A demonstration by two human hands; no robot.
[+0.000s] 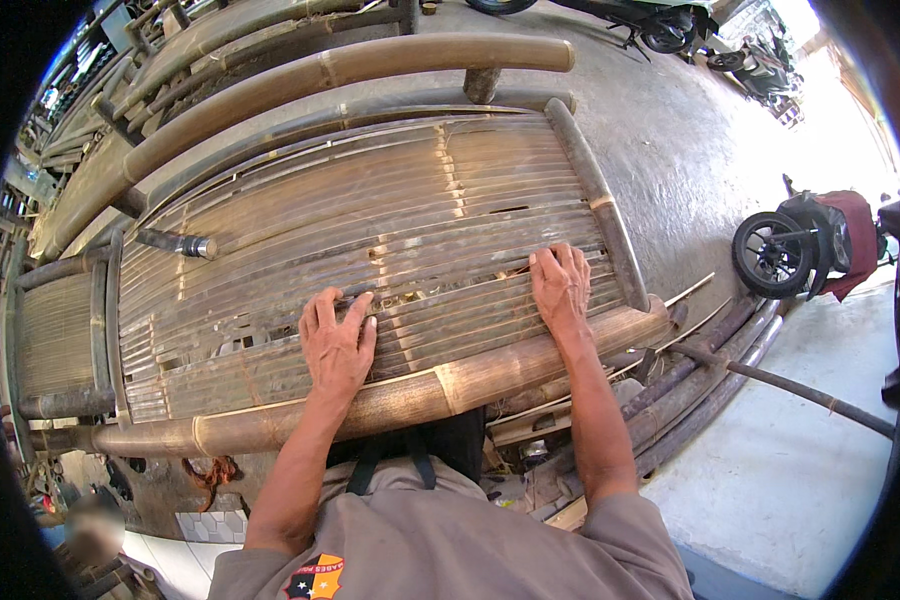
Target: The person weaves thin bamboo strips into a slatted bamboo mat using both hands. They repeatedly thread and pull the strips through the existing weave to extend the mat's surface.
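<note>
Before me lies a long bamboo bench, its seat made of thin bamboo slats with gaps showing in the near half. My left hand is on the seat left of centre, thumb and fingers bent around a slat. Farther right, my right hand has its fingers curled together over a bamboo slat near the end crosspiece. The fingertips of both hands are partly hidden. A dark cylinder with a shiny banded end rests on the slats at the left, apart from both hands.
A thick bamboo rail runs along the bench's far side. Bamboo poles lie on the floor at the right, by a parked motorcycle. More motorcycles stand at the back right. At the lower left is a blurred person.
</note>
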